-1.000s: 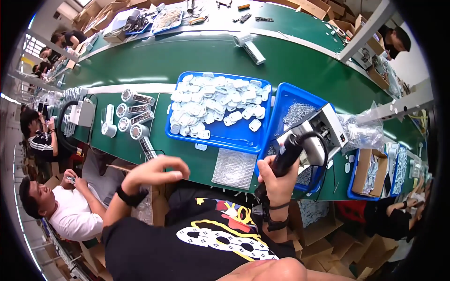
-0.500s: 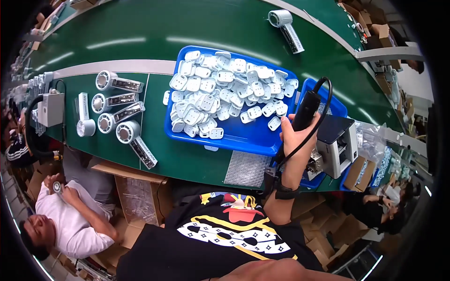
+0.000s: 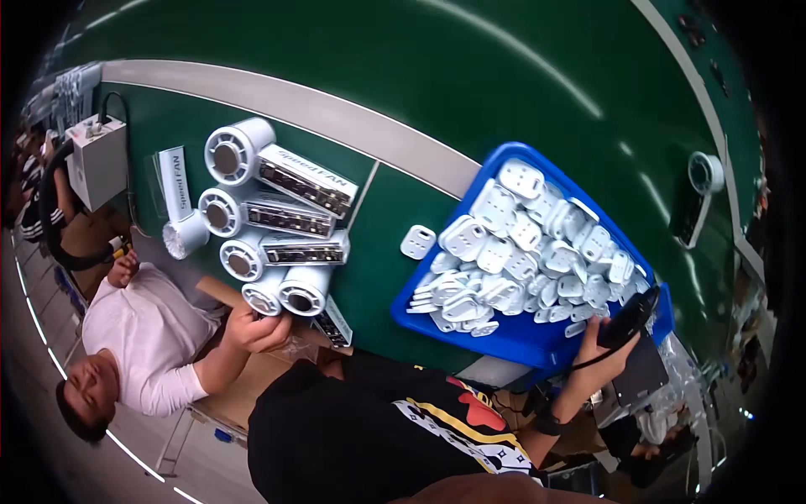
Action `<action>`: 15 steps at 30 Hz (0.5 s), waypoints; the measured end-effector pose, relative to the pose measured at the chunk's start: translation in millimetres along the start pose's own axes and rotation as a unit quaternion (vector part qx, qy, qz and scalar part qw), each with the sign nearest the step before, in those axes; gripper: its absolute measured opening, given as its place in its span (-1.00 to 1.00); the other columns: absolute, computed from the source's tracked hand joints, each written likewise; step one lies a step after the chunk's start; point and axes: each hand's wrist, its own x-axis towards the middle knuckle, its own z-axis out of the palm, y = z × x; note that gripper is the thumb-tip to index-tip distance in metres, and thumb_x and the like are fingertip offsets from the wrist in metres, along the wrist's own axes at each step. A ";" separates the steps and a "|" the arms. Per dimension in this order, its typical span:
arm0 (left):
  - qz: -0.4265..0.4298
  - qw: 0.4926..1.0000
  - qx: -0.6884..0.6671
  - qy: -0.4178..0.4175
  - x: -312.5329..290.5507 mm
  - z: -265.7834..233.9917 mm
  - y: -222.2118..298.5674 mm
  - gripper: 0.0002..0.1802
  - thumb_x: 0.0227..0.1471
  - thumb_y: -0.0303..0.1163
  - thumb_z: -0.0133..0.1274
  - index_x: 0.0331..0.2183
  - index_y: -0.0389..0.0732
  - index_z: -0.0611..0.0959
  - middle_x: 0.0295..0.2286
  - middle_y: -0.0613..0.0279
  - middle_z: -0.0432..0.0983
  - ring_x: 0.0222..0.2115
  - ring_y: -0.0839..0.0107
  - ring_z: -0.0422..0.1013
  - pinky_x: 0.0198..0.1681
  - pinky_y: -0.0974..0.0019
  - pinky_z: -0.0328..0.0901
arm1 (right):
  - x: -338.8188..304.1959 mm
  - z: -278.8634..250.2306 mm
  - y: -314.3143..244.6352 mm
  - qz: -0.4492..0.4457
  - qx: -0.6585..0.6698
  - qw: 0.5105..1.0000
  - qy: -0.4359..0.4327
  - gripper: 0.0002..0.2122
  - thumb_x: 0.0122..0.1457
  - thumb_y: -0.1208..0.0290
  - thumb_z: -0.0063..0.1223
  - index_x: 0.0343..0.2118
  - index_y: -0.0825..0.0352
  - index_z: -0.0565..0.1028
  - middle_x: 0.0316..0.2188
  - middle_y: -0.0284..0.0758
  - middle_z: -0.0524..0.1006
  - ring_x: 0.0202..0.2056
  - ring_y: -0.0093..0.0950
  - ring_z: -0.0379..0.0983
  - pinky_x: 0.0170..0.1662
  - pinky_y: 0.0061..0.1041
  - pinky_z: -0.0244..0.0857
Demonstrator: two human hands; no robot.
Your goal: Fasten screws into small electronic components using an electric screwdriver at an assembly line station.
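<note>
My right hand (image 3: 600, 357) is closed around a black corded electric screwdriver (image 3: 628, 321), at the near right edge of a blue tray (image 3: 550, 357). White plastic covers (image 3: 495, 252), small and rounded with little holes, lie heaped in the tray. A single loose cover (image 3: 417, 242) lies on the green table just left of it. My left hand is out of view. Left of the tray, several white handheld fans lie in a group; the top one (image 3: 231, 155) has an open handle showing the electronics inside.
At the left, a co-worker's hand (image 3: 260, 329) touches a fan (image 3: 262, 300) at the table edge. Another white fan (image 3: 185, 231) lies beside a grey box (image 3: 94, 164) with a thick black hose. A further fan (image 3: 705, 175) lies at the far right.
My view has swung left and closer to the fans. The co-worker's hand has reached to the table edge with a fan. My right hand keeps hold of the screwdriver, now tilted more sideways.
</note>
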 end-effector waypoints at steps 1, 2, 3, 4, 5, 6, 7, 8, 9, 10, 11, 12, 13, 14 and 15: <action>0.014 0.999 0.031 -0.010 13.5 -1.8 2.3 -0.76 0.12 -0.22 0.16 -0.31 -0.19 0.72 -0.22 0.25 0.55 -0.27 0.58 0.47 -0.20 0.43 0.36 | 0.9 1.3 -1.2 -0.008 0.004 1.000 0.002 -0.42 0.09 0.41 0.32 0.15 0.41 0.33 -0.27 -0.19 0.60 -0.24 -0.45 0.55 -0.08 -0.43 0.40; 0.035 0.998 0.047 -0.019 18.5 -28.9 1.8 -0.76 0.12 -0.22 0.17 -0.30 -0.19 0.72 -0.21 0.24 0.54 -0.25 0.56 0.47 -0.18 0.41 0.36 | 0.7 -0.2 -1.9 -0.022 0.004 1.000 -0.012 -0.42 0.09 0.42 0.32 0.16 0.41 0.32 -0.25 -0.17 0.60 -0.23 -0.44 0.56 -0.07 -0.43 0.40; 0.054 0.996 0.064 -0.027 25.5 -55.9 1.1 -0.75 0.12 -0.22 0.17 -0.29 -0.20 0.72 -0.19 0.22 0.54 -0.24 0.54 0.47 -0.17 0.40 0.36 | -0.3 0.5 -3.4 -0.036 0.004 0.999 -0.021 -0.42 0.09 0.43 0.31 0.16 0.41 0.32 -0.23 -0.16 0.60 -0.22 -0.43 0.56 -0.06 -0.43 0.40; 0.058 0.993 0.101 -0.037 48.7 -67.6 1.5 -0.75 0.11 -0.23 0.17 -0.27 -0.21 0.71 -0.18 0.20 0.54 -0.22 0.52 0.47 -0.15 0.39 0.35 | 0.0 0.6 -3.3 -0.044 0.009 0.999 -0.023 -0.42 0.09 0.43 0.31 0.16 0.41 0.32 -0.23 -0.16 0.60 -0.22 -0.43 0.56 -0.06 -0.43 0.40; 0.061 0.987 0.138 -0.048 72.9 -79.2 1.6 -0.74 0.11 -0.23 0.17 -0.26 -0.21 0.71 -0.16 0.19 0.53 -0.20 0.50 0.47 -0.14 0.38 0.35 | -0.8 3.4 -2.5 -0.053 -0.014 0.998 -0.023 -0.42 0.10 0.43 0.30 0.17 0.42 0.31 -0.21 -0.14 0.60 -0.21 -0.42 0.56 -0.05 -0.43 0.39; 0.064 0.980 0.177 -0.061 97.5 -90.8 1.2 -0.73 0.11 -0.23 0.17 -0.25 -0.22 0.71 -0.15 0.17 0.53 -0.19 0.48 0.47 -0.12 0.37 0.35 | -2.6 5.8 -0.8 -0.063 -0.036 0.997 -0.022 -0.42 0.10 0.44 0.29 0.17 0.42 0.31 -0.19 -0.12 0.59 -0.20 -0.41 0.56 -0.04 -0.42 0.39; 0.069 0.972 0.212 -0.074 120.3 -109.0 1.5 -0.73 0.11 -0.23 0.18 -0.24 -0.22 0.71 -0.13 0.15 0.53 -0.17 0.46 0.46 -0.11 0.36 0.34 | -7.1 2.1 2.1 -0.074 -0.059 0.995 -0.022 -0.41 0.10 0.44 0.28 0.18 0.43 0.30 -0.17 -0.11 0.59 -0.18 -0.39 0.56 -0.04 -0.41 0.39; 0.072 0.960 0.254 -0.091 147.5 -113.6 0.0 -0.72 0.11 -0.23 0.18 -0.23 -0.23 0.70 -0.12 0.14 0.52 -0.16 0.44 0.46 -0.09 0.35 0.34 | -6.9 0.7 4.6 -0.084 -0.048 0.995 -0.014 -0.41 0.10 0.44 0.28 0.18 0.43 0.30 -0.17 -0.11 0.59 -0.18 -0.39 0.56 -0.04 -0.41 0.39; 0.077 0.946 0.295 -0.109 173.4 -117.4 -2.6 -0.71 0.10 -0.24 0.18 -0.21 -0.24 0.70 -0.10 0.12 0.52 -0.14 0.42 0.46 -0.08 0.34 0.34 | -7.1 -2.3 9.2 -0.093 -0.067 0.993 -0.012 -0.42 0.09 0.46 0.28 0.18 0.41 0.31 -0.17 -0.10 0.60 -0.16 -0.36 0.58 -0.04 -0.40 0.40; 0.083 0.929 0.337 -0.129 200.6 -115.6 -5.5 -0.70 0.10 -0.24 0.18 -0.20 -0.24 0.70 -0.09 0.10 0.51 -0.13 0.40 0.46 -0.06 0.33 0.33 | -3.8 -0.6 14.4 -0.103 -0.084 0.991 -0.007 -0.42 0.09 0.47 0.29 0.18 0.40 0.31 -0.16 -0.08 0.61 -0.14 -0.33 0.59 -0.04 -0.39 0.41; 0.092 0.909 0.378 -0.148 225.2 -112.4 -9.9 -0.69 0.10 -0.24 0.18 -0.19 -0.25 0.69 -0.07 0.08 0.51 -0.11 0.38 0.46 -0.05 0.32 0.33 | -0.7 1.4 19.2 -0.110 -0.101 0.989 -0.003 -0.42 0.08 0.48 0.29 0.17 0.38 0.31 -0.15 -0.07 0.61 -0.13 -0.30 0.61 -0.04 -0.38 0.42; 0.102 0.889 0.416 -0.160 246.3 -122.0 -6.6 -0.68 0.10 -0.24 0.18 -0.18 -0.25 0.69 -0.05 0.07 0.51 -0.10 0.36 0.46 -0.03 0.31 0.33 | 1.8 0.4 24.4 -0.116 -0.091 0.989 0.002 -0.42 0.08 0.48 0.29 0.17 0.38 0.31 -0.15 -0.07 0.61 -0.13 -0.30 0.61 -0.04 -0.38 0.42; 0.115 0.867 0.453 -0.171 265.6 -131.3 -4.4 -0.67 0.10 -0.24 0.19 -0.17 -0.26 0.69 -0.04 0.05 0.50 -0.08 0.34 0.46 -0.02 0.30 0.32 | 8.0 1.8 22.8 -0.156 -0.061 0.986 -0.001 -0.42 0.09 0.48 0.26 0.18 0.40 0.30 -0.20 -0.11 0.59 -0.24 -0.35 0.58 -0.11 -0.41 0.42; 0.127 0.848 0.486 -0.167 271.9 -157.7 1.6 -0.66 0.09 -0.24 0.19 -0.15 -0.27 0.68 -0.02 0.03 0.50 -0.06 0.32 0.46 0.00 0.29 0.32 | 1.4 -6.9 28.4 -0.189 -0.041 0.981 -0.011 -0.42 0.09 0.48 0.23 0.19 0.41 0.29 -0.25 -0.15 0.56 -0.35 -0.40 0.55 -0.18 -0.43 0.43; 0.142 0.826 0.521 -0.160 266.2 -179.9 6.5 -0.65 0.09 -0.25 0.19 -0.14 -0.27 0.68 -0.01 0.02 0.50 -0.05 0.30 0.46 0.01 0.28 0.32 | -9.7 -16.9 30.7 -0.183 -0.037 0.982 -0.018 -0.42 0.09 0.48 0.23 0.19 0.41 0.29 -0.25 -0.15 0.56 -0.35 -0.40 0.55 -0.18 -0.43 0.43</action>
